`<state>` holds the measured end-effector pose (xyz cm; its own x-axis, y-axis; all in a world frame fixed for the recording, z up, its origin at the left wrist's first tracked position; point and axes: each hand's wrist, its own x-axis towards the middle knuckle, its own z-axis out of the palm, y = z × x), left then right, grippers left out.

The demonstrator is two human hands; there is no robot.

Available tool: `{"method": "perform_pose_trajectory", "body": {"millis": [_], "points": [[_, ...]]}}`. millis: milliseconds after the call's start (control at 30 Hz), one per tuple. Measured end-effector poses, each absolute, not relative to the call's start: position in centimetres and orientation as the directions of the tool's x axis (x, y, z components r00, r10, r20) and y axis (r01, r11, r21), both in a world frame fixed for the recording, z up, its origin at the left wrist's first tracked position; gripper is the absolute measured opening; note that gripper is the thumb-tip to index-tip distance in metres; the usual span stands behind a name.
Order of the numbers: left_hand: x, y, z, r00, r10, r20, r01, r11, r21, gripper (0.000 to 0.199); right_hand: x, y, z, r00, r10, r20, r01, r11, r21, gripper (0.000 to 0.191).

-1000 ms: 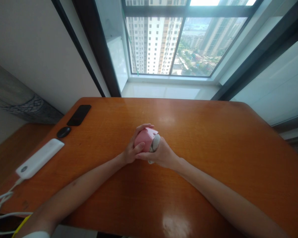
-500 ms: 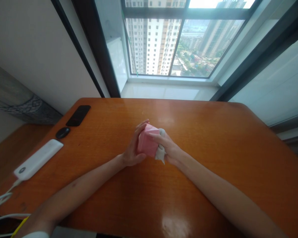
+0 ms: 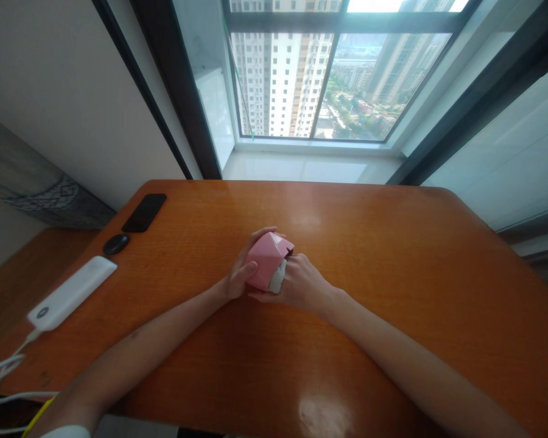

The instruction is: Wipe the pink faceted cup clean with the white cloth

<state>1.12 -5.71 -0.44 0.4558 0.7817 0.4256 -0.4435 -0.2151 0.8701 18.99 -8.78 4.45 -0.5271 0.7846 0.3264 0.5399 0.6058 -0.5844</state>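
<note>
- Both hands meet at the middle of the tabletop: the left hand curls around the 9 o'clock side of a pink folded shape, and the right hand cups it from 3 o'clock, both closed on it.
- A white soft piece pokes out between the shape and the right hand.
- At 9 o'clock lies a white power bank; its round logo is unreadable.
- At 10 o'clock lie a black oval object and a phone.
- At 12 o'clock, a window overlooks tower blocks.
</note>
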Motion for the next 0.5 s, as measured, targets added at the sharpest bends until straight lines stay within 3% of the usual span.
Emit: {"method": "perform_pose_trajectory", "body": {"millis": [67,133,200,267,367,500], "points": [[1.1,-5.7,-0.5,0.444,0.791,0.422,-0.448,-0.212,0.869,0.089,19.1,-8.7,4.5,-0.530,0.779,0.334,0.568,0.619,-0.543,0.042],[1.1,-5.7,-0.7,0.422,0.795,0.437,-0.458,-0.228,0.859,0.093,19.2,-8.7,5.0,-0.455,0.837,0.302,0.510,0.524,-0.682,0.037],[1.0,-5.7,-1.0,0.427,0.776,0.464,-0.447,-0.264,0.854,0.100,19.2,-8.6,5.9,-0.344,0.920,0.189,0.329,0.306,-0.893,0.038],[1.0,-5.7,-1.4,0.447,0.749,0.489,-0.406,-0.318,0.857,0.113,19.4,-8.3,7.0,-0.278,0.960,0.016,0.063,0.035,-0.997,0.042],[1.1,-5.6,-1.7,0.447,0.722,0.528,-0.321,-0.422,0.848,0.133,19.7,-7.8,8.3,-0.297,0.941,-0.160,-0.256,-0.240,-0.936,0.048],[1.4,-5.5,-1.5,0.378,0.725,0.575,-0.249,-0.519,0.818,0.121,19.5,-7.7,8.5,-0.305,0.917,-0.258,-0.354,-0.360,-0.863,0.055]]}}
